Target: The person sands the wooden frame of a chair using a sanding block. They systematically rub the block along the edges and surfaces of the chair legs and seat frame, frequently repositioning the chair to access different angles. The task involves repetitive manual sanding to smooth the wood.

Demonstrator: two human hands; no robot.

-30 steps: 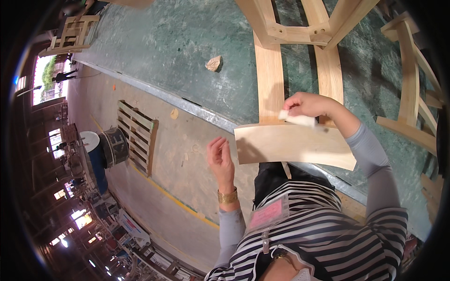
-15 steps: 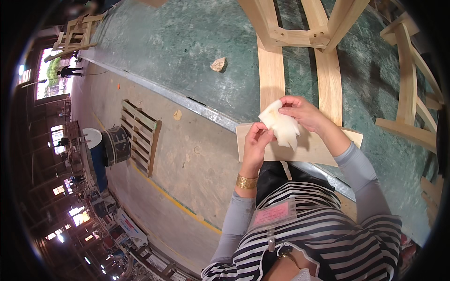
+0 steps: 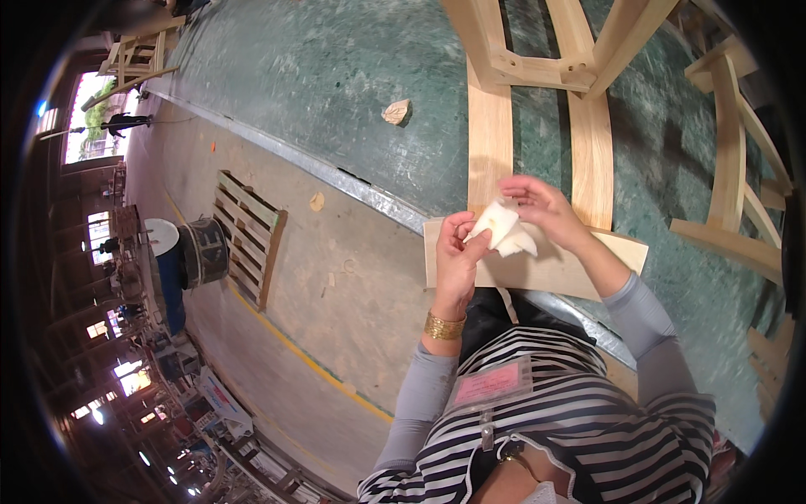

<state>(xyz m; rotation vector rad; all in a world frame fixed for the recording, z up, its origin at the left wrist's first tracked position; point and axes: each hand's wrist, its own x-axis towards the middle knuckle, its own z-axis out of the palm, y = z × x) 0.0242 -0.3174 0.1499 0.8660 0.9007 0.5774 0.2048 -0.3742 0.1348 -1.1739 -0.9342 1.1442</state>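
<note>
Head view | white cloth [image 3: 506, 234], just right of frame centre | your left hand [image 3: 456, 264] pinches it; your right hand [image 3: 547, 212] curls beside it, grip unclear | likely light, soft, limp: hold a folded edge

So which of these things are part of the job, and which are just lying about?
Part of the job, it seems:
cloth, in the left hand
panel, under the hands
wooden frame, beyond the panel

Apparently just about:
crumpled scrap
pallet
black tub

Grey concrete floor [image 3: 361, 294], bright windows [image 3: 132, 378]
</note>
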